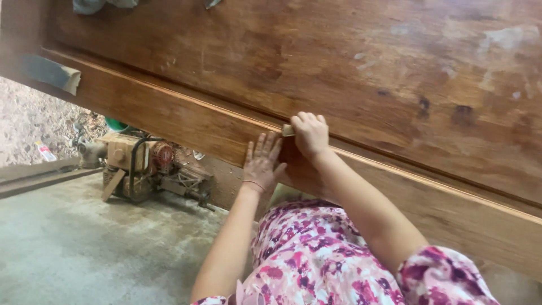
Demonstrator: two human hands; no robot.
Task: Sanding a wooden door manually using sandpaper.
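Observation:
A large brown wooden panel [350, 73] with a moulded frame edge fills the upper part of the head view. My right hand [310, 134] is closed on a small folded piece of sandpaper [288, 130] and presses it into the groove between the panel and its frame. My left hand [261, 162] lies flat with fingers spread against the lower frame rail [186, 127], just left of and below the right hand. My floral pink clothing [316, 260] shows at the bottom.
A small dusty engine machine [141, 164] sits on the concrete floor [73, 248] under the panel at left. Another folded piece of sandpaper [53, 73] rests on the frame's upper left edge. Gravel ground lies beyond at far left.

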